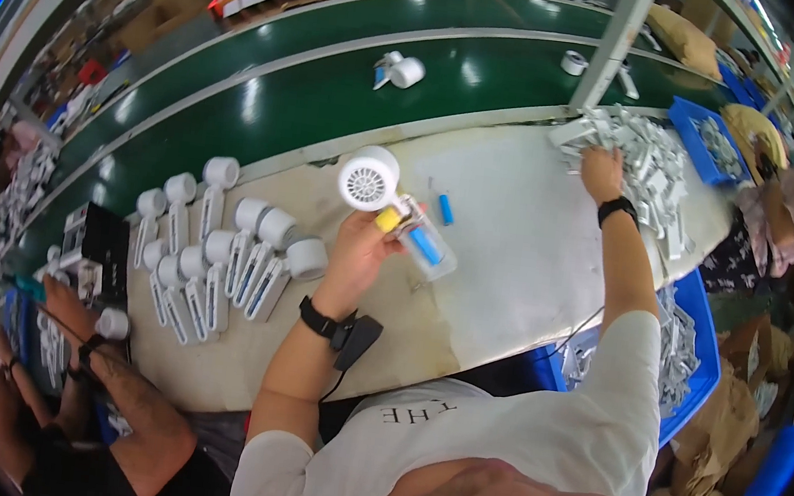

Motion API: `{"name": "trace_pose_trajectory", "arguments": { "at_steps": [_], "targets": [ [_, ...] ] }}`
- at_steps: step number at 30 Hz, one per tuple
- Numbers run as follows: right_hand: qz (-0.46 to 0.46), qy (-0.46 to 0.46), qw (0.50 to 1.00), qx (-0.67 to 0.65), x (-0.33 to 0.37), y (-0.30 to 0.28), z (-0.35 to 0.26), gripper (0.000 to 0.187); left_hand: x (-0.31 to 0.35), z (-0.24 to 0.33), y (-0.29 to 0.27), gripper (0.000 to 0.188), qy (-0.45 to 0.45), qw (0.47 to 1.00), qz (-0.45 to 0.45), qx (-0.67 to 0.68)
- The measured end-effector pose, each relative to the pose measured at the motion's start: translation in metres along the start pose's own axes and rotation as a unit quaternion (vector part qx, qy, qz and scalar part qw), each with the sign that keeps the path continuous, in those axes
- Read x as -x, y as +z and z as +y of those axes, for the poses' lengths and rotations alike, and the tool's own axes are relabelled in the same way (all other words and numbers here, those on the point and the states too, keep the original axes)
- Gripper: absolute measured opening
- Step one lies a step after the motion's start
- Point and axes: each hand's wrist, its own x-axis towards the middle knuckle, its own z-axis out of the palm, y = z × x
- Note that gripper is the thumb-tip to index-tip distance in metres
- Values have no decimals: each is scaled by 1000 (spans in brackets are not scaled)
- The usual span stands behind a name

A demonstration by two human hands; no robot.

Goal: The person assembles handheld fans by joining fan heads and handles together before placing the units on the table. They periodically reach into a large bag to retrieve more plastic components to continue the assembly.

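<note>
My left hand (pixel 359 255) is closed around a white handheld fan (pixel 368 184) above the middle of the table. Its round grille head points up, and the handle's open side shows a blue battery cell (pixel 426 244) and a yellow part (pixel 387 220). Another blue battery cell (pixel 445 209) lies loose on the table just beyond the handle. At the far right, my right hand (pixel 603 174) reaches into a heap of white plastic pieces (pixel 646 164). Its fingers are bent down against the heap; what they pinch, if anything, is hidden.
Several white fans (pixel 216 247) lie in rows at the table's left. Beyond runs a green conveyor belt (pixel 288 89) carrying a few fans. Blue bins (pixel 701 327) of parts are at the right. A co-worker's arm (pixel 122 383) is at left; another person (pixel 782 223) is at right.
</note>
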Motion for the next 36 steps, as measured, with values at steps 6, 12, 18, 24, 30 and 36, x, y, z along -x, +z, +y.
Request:
{"name": "trace_pose_trajectory", "arguments": {
  "at_steps": [6,12,18,24,30,36],
  "targets": [
    [195,-41,951,-238,20,-42,-32,32,-11,-4,2,32,7,998,12,62],
    [43,-162,775,-609,93,-131,-145,55,-9,-16,-5,29,60,995,77,37],
    [28,-258,731,-631,114,-173,-183,60,-8,-17,4,31,79,990,86,82],
    [93,-328,746,-572,118,-174,-193,62,-2,-15,10,31,103,987,97,75],
    [79,-284,704,-646,125,-182,-193,62,3,-13,21,36,138,985,83,64],
    [143,-329,764,-536,124,-177,-193,59,4,-20,20,34,156,982,77,71]
  ]
}}
